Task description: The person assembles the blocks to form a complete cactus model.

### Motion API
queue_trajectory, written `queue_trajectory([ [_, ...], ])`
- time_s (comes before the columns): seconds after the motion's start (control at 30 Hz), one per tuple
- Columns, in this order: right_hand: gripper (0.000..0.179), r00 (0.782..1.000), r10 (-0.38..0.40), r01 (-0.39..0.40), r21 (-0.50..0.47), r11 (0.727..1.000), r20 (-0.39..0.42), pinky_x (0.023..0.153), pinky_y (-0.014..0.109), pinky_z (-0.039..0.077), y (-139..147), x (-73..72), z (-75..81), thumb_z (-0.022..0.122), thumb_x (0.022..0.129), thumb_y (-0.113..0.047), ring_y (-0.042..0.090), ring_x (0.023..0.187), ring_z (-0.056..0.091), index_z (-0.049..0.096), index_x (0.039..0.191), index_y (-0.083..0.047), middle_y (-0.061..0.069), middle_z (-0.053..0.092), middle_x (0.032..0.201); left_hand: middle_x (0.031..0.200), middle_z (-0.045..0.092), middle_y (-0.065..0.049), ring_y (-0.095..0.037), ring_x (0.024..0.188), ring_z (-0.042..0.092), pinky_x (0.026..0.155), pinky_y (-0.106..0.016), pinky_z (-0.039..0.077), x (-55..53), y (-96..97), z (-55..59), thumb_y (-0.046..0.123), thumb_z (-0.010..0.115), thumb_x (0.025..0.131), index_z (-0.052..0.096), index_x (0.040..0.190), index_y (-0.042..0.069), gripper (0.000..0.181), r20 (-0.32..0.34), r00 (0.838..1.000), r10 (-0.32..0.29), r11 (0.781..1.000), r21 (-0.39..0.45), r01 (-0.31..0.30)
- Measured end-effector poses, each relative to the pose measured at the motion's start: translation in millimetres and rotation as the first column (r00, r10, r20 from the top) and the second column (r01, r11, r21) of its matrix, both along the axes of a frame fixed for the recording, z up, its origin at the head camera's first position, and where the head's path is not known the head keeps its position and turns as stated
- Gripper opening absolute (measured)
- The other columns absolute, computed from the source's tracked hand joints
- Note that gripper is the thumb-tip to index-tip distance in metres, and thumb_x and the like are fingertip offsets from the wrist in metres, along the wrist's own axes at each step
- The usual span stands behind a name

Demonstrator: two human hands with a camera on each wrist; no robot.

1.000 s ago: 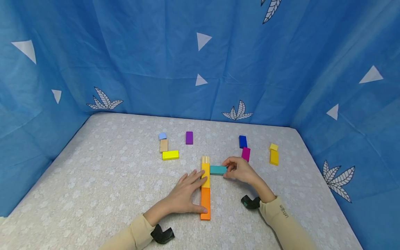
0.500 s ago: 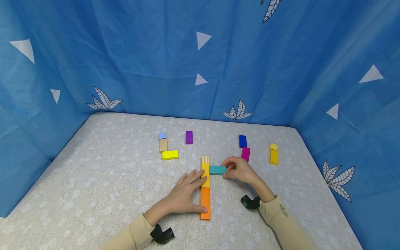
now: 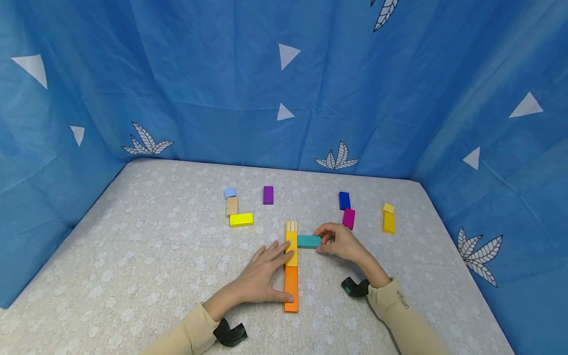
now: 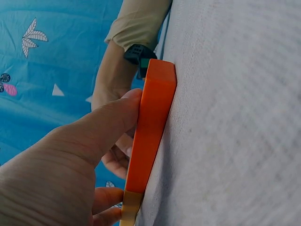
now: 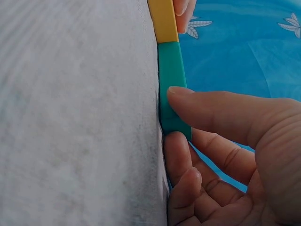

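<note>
An orange block [image 3: 291, 291] and a yellow-orange block [image 3: 292, 246] lie end to end on the table, with a short cream ridged piece [image 3: 291, 226] at their far end. My left hand [image 3: 263, 281] rests over the row with spread fingers. Its thumb touches the orange block and its fingertips lie on the yellow-orange one. A teal block [image 3: 307, 241] meets the yellow-orange block's right side at about a right angle. My right hand [image 3: 341, 242] pinches the teal block's outer end; in the right wrist view the thumb [image 5: 197, 108] presses on its side.
On the left lie a light blue block [image 3: 230, 192], a tan block [image 3: 232, 206], a bright yellow block [image 3: 241, 220] and a purple block [image 3: 268, 195]. Behind my right hand are a dark blue block [image 3: 344, 200] and a magenta block [image 3: 348, 219]. Two yellow blocks [image 3: 388, 223] lie farther right.
</note>
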State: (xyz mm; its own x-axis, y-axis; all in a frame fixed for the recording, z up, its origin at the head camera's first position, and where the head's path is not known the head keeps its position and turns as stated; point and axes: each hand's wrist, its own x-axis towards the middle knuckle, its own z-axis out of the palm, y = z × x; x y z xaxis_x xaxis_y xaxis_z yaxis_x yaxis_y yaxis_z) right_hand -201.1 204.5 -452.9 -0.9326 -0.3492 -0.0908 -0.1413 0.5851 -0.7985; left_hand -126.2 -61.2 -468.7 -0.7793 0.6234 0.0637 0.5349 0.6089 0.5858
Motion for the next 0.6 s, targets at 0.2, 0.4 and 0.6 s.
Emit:
queue_trajectory([
  [0.2,0.029,1.000,0.007,-0.007,0.006,1.000,-0.002,0.066,0.024,0.049,0.9,-0.4,0.2,0.081,0.076,-0.002,0.018,0.073,0.056,0.069,0.102,-0.004,0.005,0.065,0.084,0.163,0.024,-0.004,-0.033,0.150,0.019,0.120,-0.058,0.013,-0.2,-0.1,-0.3,0.063,0.077,0.071,0.042,0.149,0.010,0.100,0.007,1.000,-0.001,1.000,0.000,0.001],
  [0.4,0.031,1.000,0.016,-0.016,-0.006,1.000,0.015,0.070,0.024,0.052,3.0,-1.2,1.3,0.081,0.076,-0.002,0.018,0.077,0.058,0.068,0.105,-0.004,0.007,0.067,0.091,0.163,0.024,-0.004,-0.034,0.150,0.020,0.120,-0.058,0.013,-0.2,-0.3,-0.8,0.063,0.077,0.072,0.042,0.149,0.011,0.099,0.005,1.000,-0.003,1.000,0.003,0.003],
  [0.6,0.033,0.999,0.035,-0.034,-0.014,0.999,0.039,0.074,0.024,0.054,6.5,-1.8,4.9,0.081,0.077,-0.003,0.018,0.079,0.061,0.068,0.106,-0.003,0.008,0.068,0.094,0.163,0.024,-0.004,-0.034,0.150,0.019,0.120,-0.058,0.013,0.1,-0.2,0.6,0.062,0.077,0.072,0.042,0.149,0.010,0.099,0.012,1.000,-0.003,1.000,0.005,0.003],
])
